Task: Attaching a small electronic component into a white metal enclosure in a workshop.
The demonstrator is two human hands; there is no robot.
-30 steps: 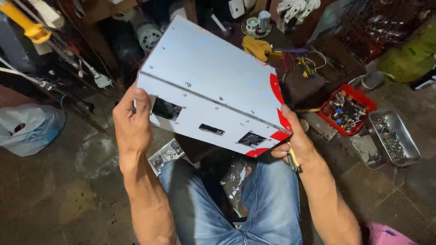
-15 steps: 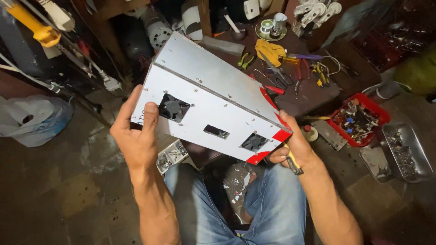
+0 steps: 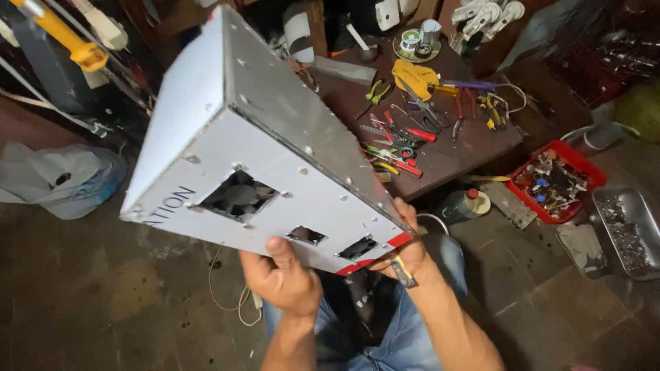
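White metal case tipped up in both hands

The white case (image 3: 275, 158) has swung since a second ago, its cutout face now turned toward the camera, above the knees. The left hand (image 3: 285, 278) and right hand (image 3: 405, 251) clamp its lower edge. Past the desk's (image 3: 474, 148) right edge, a red tray (image 3: 558, 180) holds small parts; a steel tray (image 3: 629, 230) holds screws.

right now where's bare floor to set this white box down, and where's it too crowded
The floor left of the left hand, between the white box and the plastic bag, shows bare concrete apart from a thin cord. The brown board is crowded with hand tools. To the right, a red tray and metal tray take up the floor.
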